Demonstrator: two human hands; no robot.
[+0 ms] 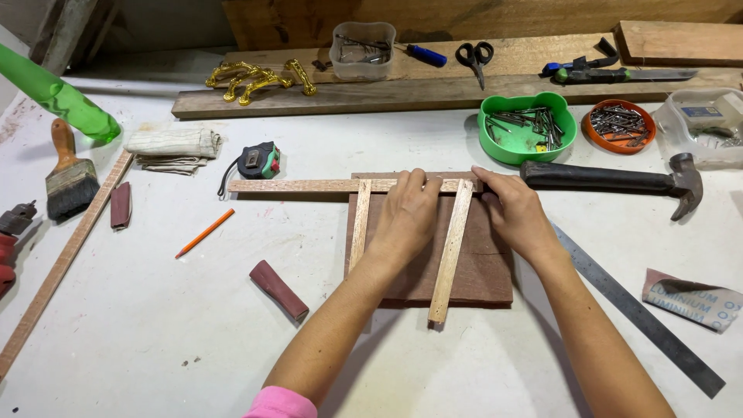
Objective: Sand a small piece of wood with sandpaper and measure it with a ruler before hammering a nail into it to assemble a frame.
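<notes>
A dark brown board (480, 271) lies flat on the white table. Across its far edge runs a long thin wooden strip (294, 186). Two shorter strips lie on the board pointing toward me: a left one (359, 224) and a right one (451, 255), slightly tilted. My left hand (406, 217) presses flat between the two short strips, fingertips on the long strip. My right hand (517, 213) rests on the board's right part, fingers touching the long strip's right end beside the right short strip. Neither hand grips anything.
A hammer (619, 179) lies right of my right hand, a steel ruler (642, 313) and sandpaper (693, 300) further right. Green bowl (526, 128) and orange dish (619, 125) hold nails. Orange pencil (204, 232), tape measure (259, 161), sanding block (279, 290), brush (70, 178) and a long strip (62, 259) lie left.
</notes>
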